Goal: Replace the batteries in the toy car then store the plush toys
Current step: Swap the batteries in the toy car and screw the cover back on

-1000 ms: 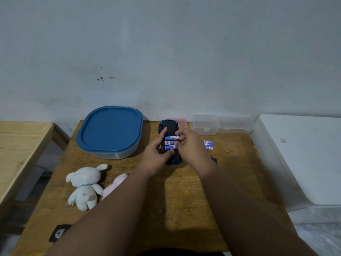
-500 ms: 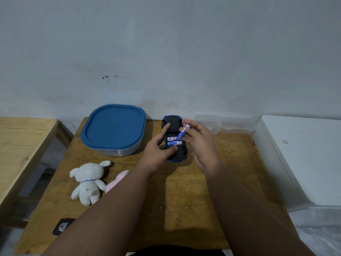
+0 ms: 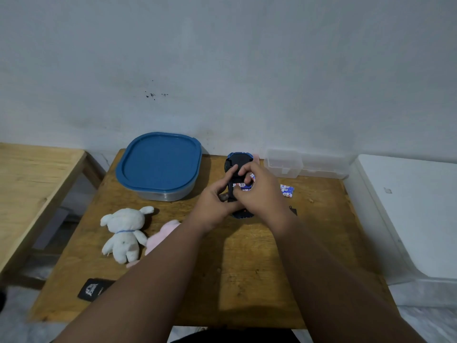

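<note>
The blue toy car [image 3: 238, 158] lies upside down on the wooden table [image 3: 247, 268], its battery bay facing up. My left hand [image 3: 214, 203] grips the car's left side, thumb on the underside. My right hand [image 3: 262, 191] curls over the bay and pinches a blue-and-white battery [image 3: 252, 177] above the batteries [image 3: 243, 186] lying in the bay. Two spare batteries [image 3: 286, 191] lie on the table to the right. A white plush toy [image 3: 125, 229] lies at the left, and a pink plush toy [image 3: 163, 235] beside it is partly hidden by my left forearm.
A blue-lidded container [image 3: 159, 164] stands at the back left. A clear plastic box [image 3: 284, 163] sits against the wall at the back right. A small black cover [image 3: 293, 210] lies right of my right wrist, a black card [image 3: 92, 289] near the front left edge. A white appliance [image 3: 408, 206] flanks the table.
My right hand, which had lifted a battery out of the bay, has come back down over the bay with a battery in its fingers. The left hand keeps its grip on the car.
</note>
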